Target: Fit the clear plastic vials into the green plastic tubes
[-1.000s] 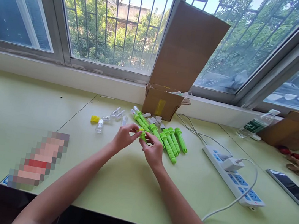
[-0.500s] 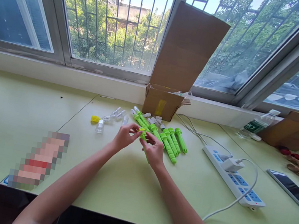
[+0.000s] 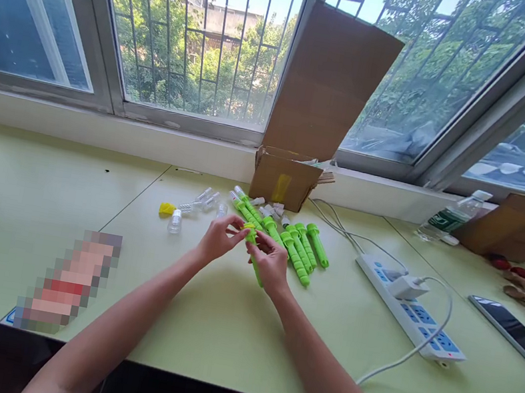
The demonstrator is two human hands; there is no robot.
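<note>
Two hands (image 3: 220, 240) (image 3: 273, 267), one held pen (image 3: 258, 278) (green)

Open over the bare bench (image 3: 218, 331) on the near side and to the left, up to a blurred flat item (image 3: 67, 281). Shut off beyond the left hand (image 3: 217, 240) and right hand (image 3: 271, 267), both closed on a green tube (image 3: 257, 277), by more green tubes (image 3: 301, 252), clear caps (image 3: 200, 202) and a cardboard box (image 3: 283, 180). Hemmed on the right by a power strip (image 3: 412, 312) and its cable (image 3: 395, 363).

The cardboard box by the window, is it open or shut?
Open. On the cardboard box the tall flap stands upright against the window, leaving the top uncovered.
</note>
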